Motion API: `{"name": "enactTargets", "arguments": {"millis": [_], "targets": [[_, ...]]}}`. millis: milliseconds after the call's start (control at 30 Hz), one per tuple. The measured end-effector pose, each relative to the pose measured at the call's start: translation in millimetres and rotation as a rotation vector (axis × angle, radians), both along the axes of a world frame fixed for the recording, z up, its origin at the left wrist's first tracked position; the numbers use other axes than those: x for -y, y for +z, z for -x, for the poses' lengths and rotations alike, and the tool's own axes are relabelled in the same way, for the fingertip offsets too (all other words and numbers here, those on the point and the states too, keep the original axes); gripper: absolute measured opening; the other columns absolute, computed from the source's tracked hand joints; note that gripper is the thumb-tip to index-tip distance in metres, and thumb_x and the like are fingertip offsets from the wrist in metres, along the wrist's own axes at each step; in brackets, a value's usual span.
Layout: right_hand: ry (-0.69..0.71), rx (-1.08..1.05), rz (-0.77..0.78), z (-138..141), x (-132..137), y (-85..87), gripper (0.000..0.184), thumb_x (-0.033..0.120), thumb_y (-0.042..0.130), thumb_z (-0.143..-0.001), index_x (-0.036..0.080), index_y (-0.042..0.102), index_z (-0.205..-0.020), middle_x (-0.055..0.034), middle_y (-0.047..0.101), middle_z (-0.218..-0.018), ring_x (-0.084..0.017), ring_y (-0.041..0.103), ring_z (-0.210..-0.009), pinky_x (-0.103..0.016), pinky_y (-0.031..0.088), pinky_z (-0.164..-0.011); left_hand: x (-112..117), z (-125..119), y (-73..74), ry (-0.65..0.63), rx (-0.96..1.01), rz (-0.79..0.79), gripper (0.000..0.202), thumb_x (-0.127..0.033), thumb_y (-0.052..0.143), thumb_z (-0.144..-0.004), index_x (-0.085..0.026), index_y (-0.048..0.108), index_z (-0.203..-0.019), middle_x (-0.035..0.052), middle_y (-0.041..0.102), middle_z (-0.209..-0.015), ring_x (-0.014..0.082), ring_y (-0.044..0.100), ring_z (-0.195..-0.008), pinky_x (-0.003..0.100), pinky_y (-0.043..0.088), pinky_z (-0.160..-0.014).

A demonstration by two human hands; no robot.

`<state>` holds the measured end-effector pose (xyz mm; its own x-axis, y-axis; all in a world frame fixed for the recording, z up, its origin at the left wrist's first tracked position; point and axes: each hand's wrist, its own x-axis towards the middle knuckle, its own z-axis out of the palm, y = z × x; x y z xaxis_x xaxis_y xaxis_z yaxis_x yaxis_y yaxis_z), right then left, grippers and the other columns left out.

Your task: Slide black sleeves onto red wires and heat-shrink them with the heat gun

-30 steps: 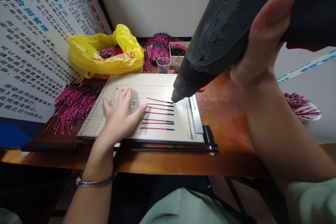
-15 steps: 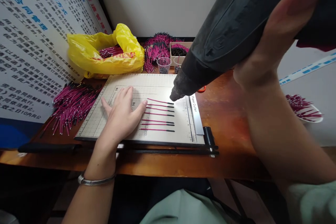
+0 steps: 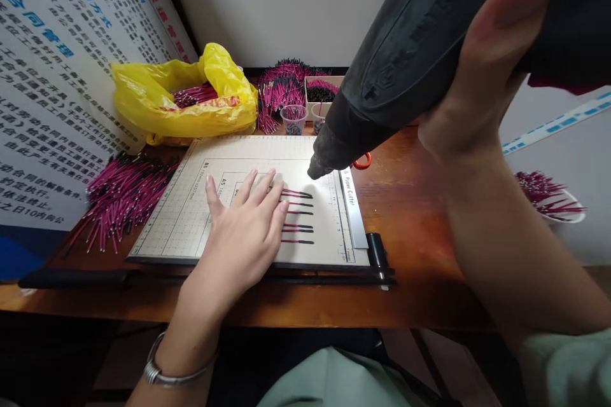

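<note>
Five magenta wires [image 3: 296, 217] lie on a paper cutter board [image 3: 191, 216], pinned under the flat, unclenched left hand [image 3: 243, 229]. The right hand [image 3: 477, 70] clasps a black heat gun [image 3: 405, 57], its nozzle just above the wire tips.

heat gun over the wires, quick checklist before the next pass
1. Right hand grips heat gun: ok.
2. Nozzle above the row of wires, not touching: ok.
3. Left hand flat on the wires' left ends: ok.
4. Left fingertips close to the nozzle: not ok.
5. Black sleeves exposed to the right of the fingers: ok.
6. Gun switched on: cannot tell.
</note>
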<state>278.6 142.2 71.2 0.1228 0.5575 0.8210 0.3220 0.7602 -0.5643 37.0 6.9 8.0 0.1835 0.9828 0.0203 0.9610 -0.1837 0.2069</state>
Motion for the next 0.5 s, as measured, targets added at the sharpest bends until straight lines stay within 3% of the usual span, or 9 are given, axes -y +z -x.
{"name": "enactTargets", "arguments": {"millis": [67,167,300,400,500], "targets": [[-0.023,0.024,-0.093,1.9,1.1,2.5,0.040,0.029,0.040,-0.099,0.037,0.072,-0.121,0.0274,0.067,-0.128,-0.013,0.036,-0.152,-0.020,0.026,-0.126,6.0,0.4,2.8,-0.010,-0.002,-0.016,0.061,-0.042,0.010,-0.109,-0.024,0.041,-0.158,0.0010,0.035,-0.167,0.0286,0.026,-0.160,0.076,-0.015,-0.122],[0.105,0.082,-0.193,4.5,-0.2,8.0,0.059,0.021,0.021,-0.096,0.043,0.074,-0.111,0.0356,0.068,-0.116,-0.011,0.028,-0.152,-0.018,0.033,-0.120,13.6,0.4,4.3,-0.025,-0.011,-0.026,0.065,-0.046,0.005,-0.108,-0.022,0.035,-0.162,0.0010,0.033,-0.168,0.0277,0.026,-0.160,0.074,-0.013,-0.124],[0.095,0.170,-0.198,2.6,-4.0,11.5,0.052,0.022,0.027,-0.097,0.041,0.073,-0.113,0.0335,0.067,-0.121,-0.009,0.020,-0.154,-0.015,0.030,-0.121,14.8,-2.6,-1.0,-0.051,-0.069,0.019,0.067,-0.046,0.005,-0.108,-0.017,0.027,-0.164,0.0009,0.026,-0.170,0.0270,0.022,-0.162,0.072,-0.011,-0.127],[0.042,0.175,-0.249,-0.8,-6.7,6.5,0.046,0.023,0.035,-0.101,0.048,0.069,-0.118,0.0356,0.059,-0.134,-0.008,0.023,-0.156,-0.016,0.023,-0.126,7.7,-7.6,-5.1,-0.061,-0.124,0.081,0.064,-0.043,0.009,-0.109,-0.016,0.021,-0.165,0.0002,0.020,-0.172,0.0257,0.018,-0.163,0.069,-0.007,-0.129],[0.019,0.149,-0.202,2.9,-1.3,0.7,0.035,0.043,0.040,-0.106,0.045,0.064,-0.131,0.0237,0.057,-0.142,-0.014,0.035,-0.155,-0.028,0.027,-0.131,-1.0,-12.2,-5.1,-0.027,-0.140,0.135,0.062,-0.041,0.010,-0.108,-0.017,0.018,-0.166,-0.0021,0.016,-0.172,0.0237,0.016,-0.163,0.067,-0.005,-0.131]]}}
